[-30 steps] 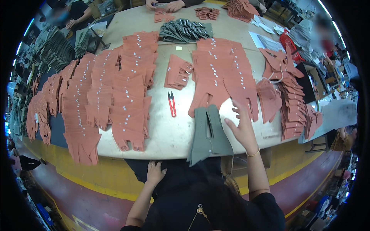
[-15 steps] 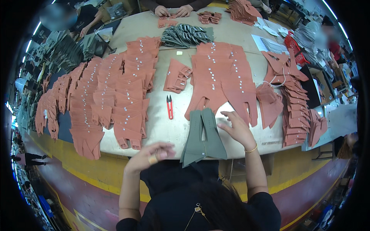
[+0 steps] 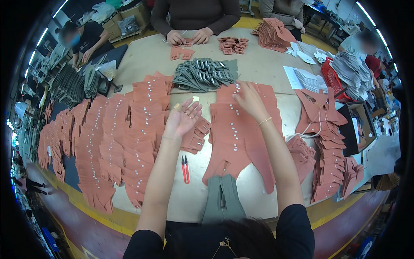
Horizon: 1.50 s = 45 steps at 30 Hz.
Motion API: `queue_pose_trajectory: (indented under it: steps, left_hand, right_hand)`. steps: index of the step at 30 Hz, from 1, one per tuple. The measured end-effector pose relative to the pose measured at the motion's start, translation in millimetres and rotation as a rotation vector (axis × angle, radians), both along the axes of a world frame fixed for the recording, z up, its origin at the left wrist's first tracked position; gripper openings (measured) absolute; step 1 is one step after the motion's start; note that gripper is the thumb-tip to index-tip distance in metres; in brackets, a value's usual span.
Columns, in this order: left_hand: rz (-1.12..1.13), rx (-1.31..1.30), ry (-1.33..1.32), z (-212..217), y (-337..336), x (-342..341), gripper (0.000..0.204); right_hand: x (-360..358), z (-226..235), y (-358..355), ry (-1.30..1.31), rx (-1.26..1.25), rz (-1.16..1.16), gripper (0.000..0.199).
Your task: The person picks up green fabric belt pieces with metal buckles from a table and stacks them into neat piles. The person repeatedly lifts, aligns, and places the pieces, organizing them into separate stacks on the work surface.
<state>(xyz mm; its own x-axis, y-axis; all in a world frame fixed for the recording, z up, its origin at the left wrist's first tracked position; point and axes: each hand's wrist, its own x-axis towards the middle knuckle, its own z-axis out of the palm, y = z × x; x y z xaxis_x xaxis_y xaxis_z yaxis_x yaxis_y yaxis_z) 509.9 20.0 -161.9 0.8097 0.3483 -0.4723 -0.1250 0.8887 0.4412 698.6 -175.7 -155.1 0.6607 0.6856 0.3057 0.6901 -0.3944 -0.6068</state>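
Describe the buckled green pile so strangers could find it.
On the pale table, look past the left hand and right hand, towards the co-worker. The green pile bears metal buckles; nearby stacks are terracotta, and the green piece at the near edge shows none.

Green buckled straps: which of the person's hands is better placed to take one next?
Probably the right hand: palm down, it is close beside the right end of the green buckled straps. The left hand is lower in view, palm turned up.
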Motion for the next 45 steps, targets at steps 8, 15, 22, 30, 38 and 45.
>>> queue_pose_trajectory:
  steps: [8, 15, 22, 30, 38, 45]
  left_hand:
    - [0.060, 0.003, 0.087, -15, 34, 41, 0.045]
    - [0.012, 0.054, 0.052, -27, 33, 64, 0.051]
    - [-0.142, 0.184, 0.083, -30, 22, 86, 0.064]
    - [-0.260, 0.373, 0.150, -33, 22, 111, 0.067]
    - [-0.055, 0.823, 0.073, -16, -7, 157, 0.079]
    - [0.086, 0.803, 0.157, -38, 9, 214, 0.115]
  right_hand:
    - [65, -45, 68, 0.092, -0.058, 0.032, 0.085]
    - [71, -54, 80, 0.069, -0.092, 0.029, 0.077]
    - [85, -45, 78, 0.106, -0.102, 0.075, 0.051]
    - [104, -42, 75, 0.402, 0.050, 0.019, 0.044]
    - [108, -50, 84, 0.385, 0.101, 0.029, 0.045]
    - [106, -38, 92, 0.618, 0.229, 0.047, 0.045]
